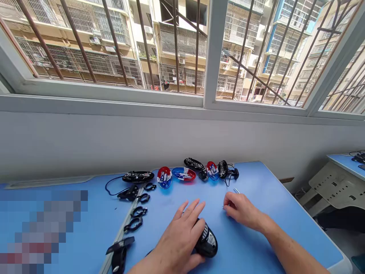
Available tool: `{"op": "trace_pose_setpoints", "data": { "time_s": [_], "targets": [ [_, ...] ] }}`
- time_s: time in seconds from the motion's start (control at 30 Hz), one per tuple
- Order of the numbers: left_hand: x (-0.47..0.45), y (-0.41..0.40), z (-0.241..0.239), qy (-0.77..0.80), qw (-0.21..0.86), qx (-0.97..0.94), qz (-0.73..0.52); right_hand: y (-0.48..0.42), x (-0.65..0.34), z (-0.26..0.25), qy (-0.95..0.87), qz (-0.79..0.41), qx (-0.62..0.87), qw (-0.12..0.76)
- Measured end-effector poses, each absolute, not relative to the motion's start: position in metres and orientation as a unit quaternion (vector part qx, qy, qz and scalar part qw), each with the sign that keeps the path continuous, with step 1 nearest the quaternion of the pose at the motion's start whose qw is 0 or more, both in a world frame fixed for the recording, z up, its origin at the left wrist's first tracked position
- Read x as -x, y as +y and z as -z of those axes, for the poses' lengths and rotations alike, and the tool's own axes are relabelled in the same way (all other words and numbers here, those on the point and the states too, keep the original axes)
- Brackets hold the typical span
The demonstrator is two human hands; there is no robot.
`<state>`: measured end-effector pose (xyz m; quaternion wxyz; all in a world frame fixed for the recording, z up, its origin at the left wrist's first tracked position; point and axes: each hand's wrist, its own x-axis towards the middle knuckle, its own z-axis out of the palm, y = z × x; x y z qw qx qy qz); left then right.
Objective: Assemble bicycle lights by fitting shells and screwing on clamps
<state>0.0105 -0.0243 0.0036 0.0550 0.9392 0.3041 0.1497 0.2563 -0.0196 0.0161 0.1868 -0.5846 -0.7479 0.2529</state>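
Observation:
My left hand [185, 236] lies over a glossy black oval device [207, 240] with pale markings. Its thumb and index finger are at the device's left side, while the other fingers stretch forward. Part of the device is hidden under the hand. To the right, my right hand [242, 209] is closed in a pinch just above the blue table. A thin, shiny rod [236, 190] pokes out behind its knuckles; the fingers hide most of it, so its kind is unclear.
Black ring clamps [139, 211] line the table seam, with a black bracket [119, 253] nearer me. Along the back lie red-and-blue oval shells [164, 177], a black oval piece [138, 176] with a cable, and other black parts [194, 164]. The blue table [256, 179] meets a wall under barred windows.

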Motion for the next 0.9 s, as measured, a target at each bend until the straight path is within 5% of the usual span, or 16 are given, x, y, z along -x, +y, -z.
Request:
{"op": "trace_pose_setpoints", "data": {
  "time_s": [0.2,0.4,0.9],
  "targets": [
    [-0.022,-0.026,0.001,0.383,0.098,-0.909,-0.129,-0.022,-0.249,-0.015,-0.647,-0.478,0.503,0.316],
    [-0.016,-0.03,-0.006,0.434,0.13,-0.884,-0.118,-0.023,-0.241,-0.02,-0.534,-0.636,0.44,0.343],
    [-0.015,-0.025,0.004,0.403,0.194,-0.877,-0.176,-0.021,-0.23,-0.016,-0.497,-0.625,0.473,0.372]
  ]
}}
